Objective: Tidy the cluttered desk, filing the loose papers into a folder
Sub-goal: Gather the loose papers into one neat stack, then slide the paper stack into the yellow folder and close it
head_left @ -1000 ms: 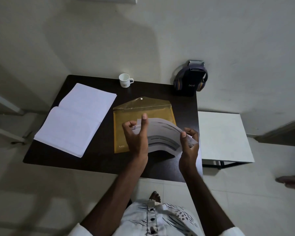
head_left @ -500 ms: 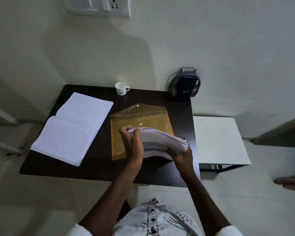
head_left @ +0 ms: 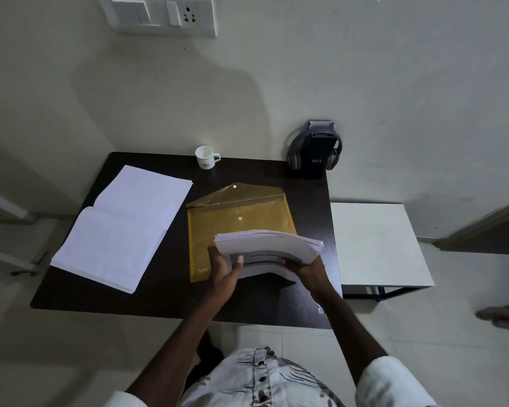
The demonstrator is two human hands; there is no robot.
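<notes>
A stack of loose white papers point(head_left: 272, 245) is held level just above the desk, over the near end of a yellow translucent folder point(head_left: 235, 221). My left hand point(head_left: 224, 270) grips the stack's near left corner from below. My right hand point(head_left: 309, 270) holds its near right edge. The folder lies flat on the dark desk point(head_left: 165, 295) with its snap flap open toward the wall. The folder's lower right part is hidden by the papers.
A large open book with white pages point(head_left: 121, 224) lies on the desk's left half. A white mug point(head_left: 205, 157) and a dark box with headphones point(head_left: 316, 155) stand at the back edge. A low white side table point(head_left: 376, 245) adjoins the desk's right side.
The paper stack, held bowed and tilted up before, has been lowered and levelled over the folder. My left hand shifted from the top edge to under the stack.
</notes>
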